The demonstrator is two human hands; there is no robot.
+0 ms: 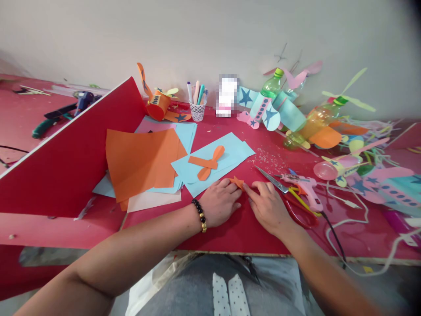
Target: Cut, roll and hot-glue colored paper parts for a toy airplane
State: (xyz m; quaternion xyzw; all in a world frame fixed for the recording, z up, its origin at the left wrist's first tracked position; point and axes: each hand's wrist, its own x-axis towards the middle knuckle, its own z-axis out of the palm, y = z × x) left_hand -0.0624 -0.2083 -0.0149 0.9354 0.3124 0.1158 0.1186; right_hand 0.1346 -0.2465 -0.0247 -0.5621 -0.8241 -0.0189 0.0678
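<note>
Close to the table's front, a small orange paper star [237,182] sits between my hands. My left hand [221,202], with a beaded bracelet at the wrist, has its curled fingers on the star's left side. My right hand [268,206] holds the star's right edge with its fingertips; the exact grip is partly hidden. Just beyond them, an orange paper propeller shape [215,156] and an orange strip [199,163] lie on light blue paper [230,142]. Right of my right hand are scissors [292,204] and a pink hot glue gun [304,188].
Orange sheets [141,162] lie at the left beside an upright red board [82,153]. A pen cup [198,110], a blurred phone-like rectangle [226,95] and bottle airplanes [271,83] stand along the wall. A white cable [365,210] winds across the right side. Paper scraps [271,160] are scattered behind the scissors.
</note>
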